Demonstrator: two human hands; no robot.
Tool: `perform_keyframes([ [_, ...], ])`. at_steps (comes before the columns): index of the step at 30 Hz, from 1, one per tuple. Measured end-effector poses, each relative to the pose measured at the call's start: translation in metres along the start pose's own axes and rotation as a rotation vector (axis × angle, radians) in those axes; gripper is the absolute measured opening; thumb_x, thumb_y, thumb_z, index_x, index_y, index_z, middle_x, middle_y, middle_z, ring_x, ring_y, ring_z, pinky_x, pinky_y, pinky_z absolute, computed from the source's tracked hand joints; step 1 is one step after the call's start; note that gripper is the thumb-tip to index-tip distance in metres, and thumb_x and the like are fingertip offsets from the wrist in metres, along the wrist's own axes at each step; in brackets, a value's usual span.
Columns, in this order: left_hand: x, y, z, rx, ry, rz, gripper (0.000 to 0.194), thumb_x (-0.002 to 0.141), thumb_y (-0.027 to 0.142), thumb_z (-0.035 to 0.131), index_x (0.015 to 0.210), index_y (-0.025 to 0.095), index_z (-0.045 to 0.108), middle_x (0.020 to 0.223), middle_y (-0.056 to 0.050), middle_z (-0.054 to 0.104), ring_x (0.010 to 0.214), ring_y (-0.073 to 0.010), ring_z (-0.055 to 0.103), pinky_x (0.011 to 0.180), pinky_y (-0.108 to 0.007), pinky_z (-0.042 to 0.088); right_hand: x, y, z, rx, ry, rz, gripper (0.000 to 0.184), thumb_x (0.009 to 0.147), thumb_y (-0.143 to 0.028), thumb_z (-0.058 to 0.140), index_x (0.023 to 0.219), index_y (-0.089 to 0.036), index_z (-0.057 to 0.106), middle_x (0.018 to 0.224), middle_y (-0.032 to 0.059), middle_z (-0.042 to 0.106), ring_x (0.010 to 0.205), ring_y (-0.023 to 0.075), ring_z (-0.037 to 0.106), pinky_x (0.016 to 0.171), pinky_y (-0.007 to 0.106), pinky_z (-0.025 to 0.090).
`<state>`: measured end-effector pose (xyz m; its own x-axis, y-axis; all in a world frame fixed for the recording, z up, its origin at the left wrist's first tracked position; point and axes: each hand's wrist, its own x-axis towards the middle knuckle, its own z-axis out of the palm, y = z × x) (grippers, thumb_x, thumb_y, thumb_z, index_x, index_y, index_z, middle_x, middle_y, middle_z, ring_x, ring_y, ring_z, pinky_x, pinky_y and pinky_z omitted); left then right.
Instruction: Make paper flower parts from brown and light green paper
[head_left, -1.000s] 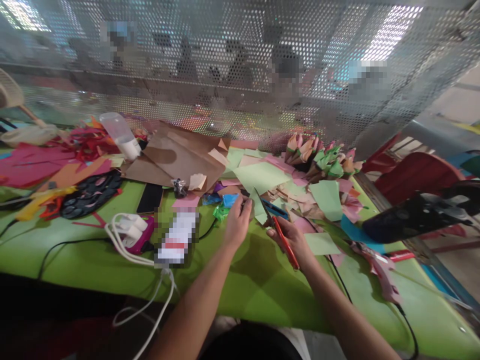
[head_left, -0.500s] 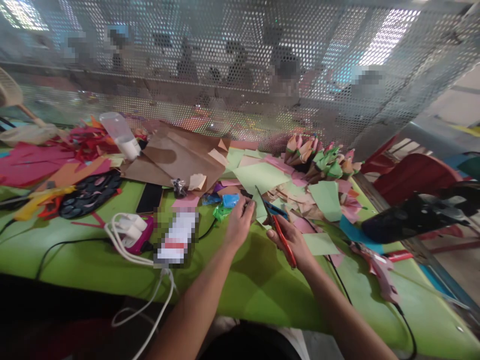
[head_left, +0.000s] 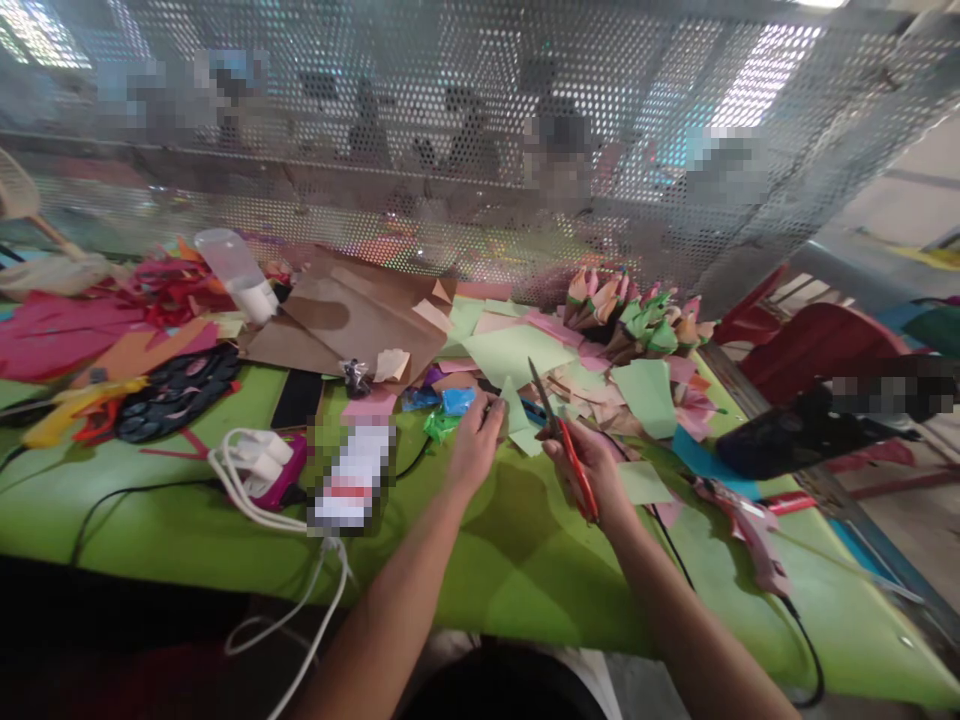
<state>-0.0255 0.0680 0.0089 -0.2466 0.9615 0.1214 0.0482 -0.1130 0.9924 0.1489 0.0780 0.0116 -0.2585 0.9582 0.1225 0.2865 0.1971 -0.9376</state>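
Pinched in the fingers of my left hand (head_left: pixel 472 445) is a small piece of pale green paper (head_left: pixel 514 412), pointed at its upper end. My right hand (head_left: pixel 596 468) grips a pair of scissors (head_left: pixel 546 398) by the red handles, with the dark blades pointing up and away from me. The blades stand to the right of the green paper, apart from it. Under and behind the hands lie pale green paper sheets (head_left: pixel 519 352) and several beige scraps (head_left: pixel 596 395). A blue packet (head_left: pixel 457 401) and a green wrapper (head_left: pixel 442 427) lie just left of my left hand.
Paper flowers (head_left: pixel 652 318) stand at the back right. A pink glue gun (head_left: pixel 750 530) and a dark bottle (head_left: pixel 772 435) lie on the right. Left are a lit phone (head_left: pixel 352 475), a magenta power strip (head_left: pixel 281 480) with white cables and a yellow glue gun (head_left: pixel 82 410). A perforated metal panel (head_left: pixel 420 130) rises behind.
The scissors have moved right, away from the green paper beside my left hand, and their blades look closer together. My left hand has barely moved. The view has shifted slightly.
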Motion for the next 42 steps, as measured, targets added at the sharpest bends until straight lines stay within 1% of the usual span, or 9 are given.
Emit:
perform_keyframes([
  [3,0.003,-0.002,-0.001,-0.010,-0.020,-0.023,0.029,0.094,0.050,0.052,0.085,0.022,0.055,0.080,0.000,0.056,0.072,-0.0144,0.054,0.059,-0.022,0.046,0.007,0.002,-0.017,-0.077,0.174,-0.018,0.046,0.082,-0.064,0.063,0.098,-0.021,0.068,0.065,-0.0008,0.055,0.062,0.0173,0.052,0.055,0.026,0.040],
  [7,0.009,-0.006,-0.001,-0.004,-0.038,-0.076,0.035,0.092,0.056,0.054,0.086,0.022,0.059,0.081,-0.002,0.060,0.071,-0.0151,0.056,0.055,-0.021,0.046,0.019,0.009,-0.046,-0.475,0.409,-0.013,0.046,0.082,-0.051,0.064,0.119,-0.023,0.066,0.077,0.0039,0.067,0.068,0.0213,0.057,0.060,0.029,0.040],
  [11,0.013,-0.009,-0.003,-0.007,-0.044,-0.098,0.027,0.091,0.048,0.056,0.087,0.022,0.059,0.079,-0.001,0.060,0.065,-0.0124,0.055,0.053,-0.020,0.045,0.029,0.023,-0.064,-0.756,0.379,0.053,0.061,0.082,-0.029,0.059,0.142,-0.021,0.053,0.095,0.0100,0.073,0.078,0.0261,0.064,0.066,0.032,0.043],
  [16,0.015,-0.006,-0.006,0.061,-0.106,-0.145,0.013,0.089,0.034,0.053,0.086,0.022,0.055,0.056,0.006,0.050,0.046,-0.0101,0.045,0.042,-0.018,0.033,0.037,0.036,-0.066,-0.865,0.319,0.081,0.051,0.084,-0.018,0.055,0.134,-0.019,0.061,0.111,0.0159,0.071,0.097,0.0310,0.064,0.078,0.037,0.047],
  [21,0.018,-0.007,-0.006,0.112,-0.167,-0.118,0.013,0.087,0.033,0.055,0.090,0.021,0.058,0.058,0.004,0.056,0.051,-0.0126,0.053,0.044,-0.019,0.037,0.036,0.031,-0.067,-0.872,0.364,0.135,0.031,0.090,-0.025,0.054,0.115,-0.019,0.072,0.117,0.0157,0.068,0.103,0.0304,0.062,0.083,0.038,0.047],
  [25,0.015,-0.013,-0.002,0.174,-0.252,-0.095,0.020,0.085,0.031,0.059,0.102,0.020,0.062,0.063,0.003,0.059,0.053,-0.0133,0.054,0.047,-0.021,0.039,0.026,0.015,-0.058,-0.648,0.482,-0.017,0.028,0.091,-0.038,0.056,0.099,-0.020,0.076,0.101,0.0112,0.068,0.091,0.0251,0.062,0.080,0.035,0.046],
  [30,0.004,-0.014,0.007,0.207,-0.438,0.001,0.019,0.087,0.031,0.058,0.102,0.022,0.067,0.065,0.003,0.061,0.057,-0.0142,0.055,0.052,-0.022,0.041,0.017,0.007,-0.027,-0.078,0.068,-0.090,0.039,0.080,-0.056,0.067,0.091,-0.018,0.071,0.078,0.0015,0.063,0.069,0.0164,0.055,0.063,0.027,0.042],
  [33,0.000,-0.012,0.010,0.197,-0.510,-0.026,0.018,0.088,0.036,0.058,0.095,0.021,0.067,0.066,0.002,0.061,0.057,-0.0139,0.055,0.054,-0.023,0.042,0.014,0.006,-0.017,-0.007,0.086,-0.018,0.037,0.073,-0.055,0.074,0.077,-0.018,0.068,0.060,-0.0041,0.048,0.058,0.0131,0.043,0.055,0.026,0.033],
  [42,0.008,-0.002,0.004,-0.004,-0.369,-0.129,0.035,0.081,0.050,0.070,0.092,0.017,0.069,0.066,0.001,0.064,0.057,-0.0114,0.056,0.055,-0.023,0.045,0.013,-0.001,-0.024,0.221,0.131,0.029,0.036,0.068,-0.053,0.078,0.077,-0.018,0.070,0.059,-0.0031,0.051,0.058,0.0124,0.042,0.054,0.026,0.031],
])
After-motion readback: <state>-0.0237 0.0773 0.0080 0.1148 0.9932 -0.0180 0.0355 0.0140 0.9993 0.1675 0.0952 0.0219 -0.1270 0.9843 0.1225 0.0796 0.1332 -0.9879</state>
